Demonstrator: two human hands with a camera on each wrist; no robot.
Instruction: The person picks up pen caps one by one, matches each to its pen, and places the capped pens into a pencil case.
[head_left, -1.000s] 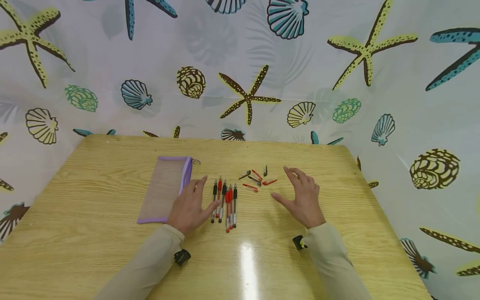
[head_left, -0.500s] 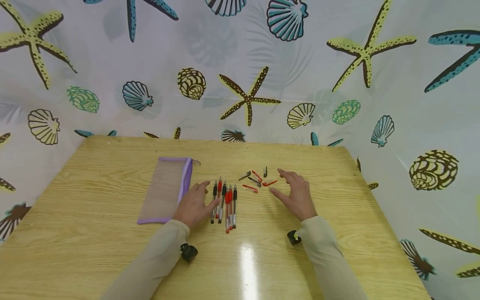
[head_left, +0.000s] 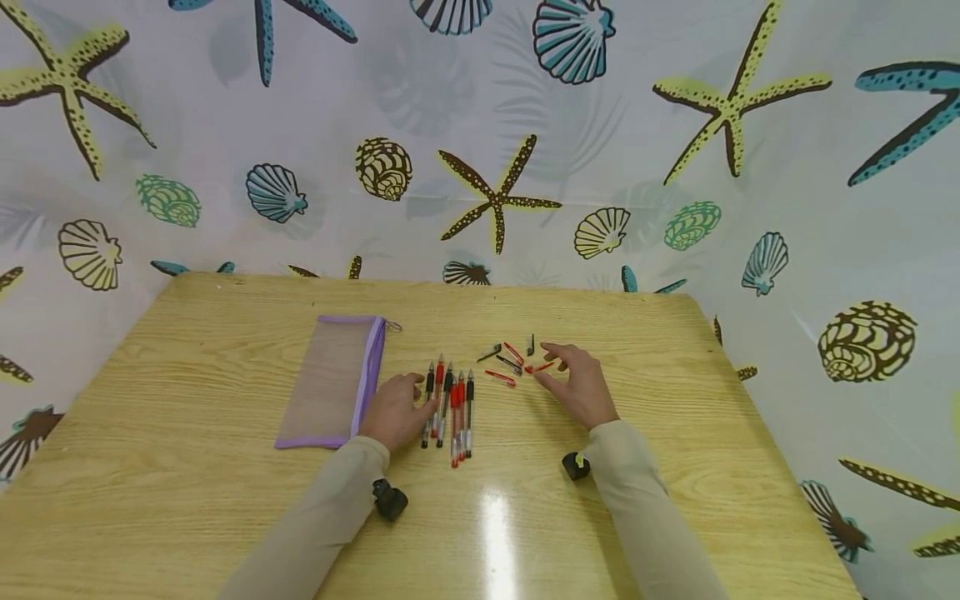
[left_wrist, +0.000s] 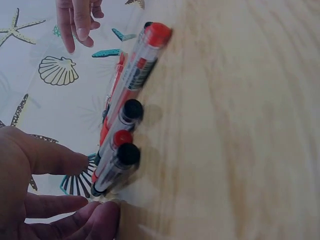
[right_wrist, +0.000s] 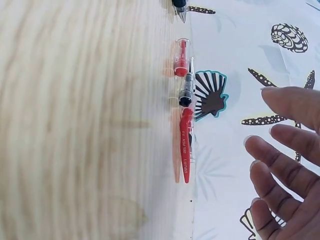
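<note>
My left hand (head_left: 396, 412) is beside a row of uncapped gel pens, black and red, its thumb over the leftmost black pen (head_left: 430, 382). In the left wrist view its thumb and fingers stand apart near that black-ended pen (left_wrist: 117, 169), gripping nothing. My right hand (head_left: 582, 388) hovers with spread fingers over the loose pen caps. Nearest to its fingertips lies a red pen cap (head_left: 531, 368), whose clip reads "gel pen" in the right wrist view. Another red pen cap (head_left: 500, 378) and a black pen cap (head_left: 509, 365) lie to its left.
A mesh zip pouch (head_left: 324, 375) with purple edging lies flat to the left of the pens. The wooden table (head_left: 637, 321) ends at a patterned cloth (head_left: 420, 92) behind. A small black wrist camera (head_left: 390, 500) sits on the left sleeve.
My right hand has moved left and slightly down, closer to the red cap. My left hand has shifted right and its fingers have drawn in toward the leftmost pen. Pens and caps lie unchanged.
</note>
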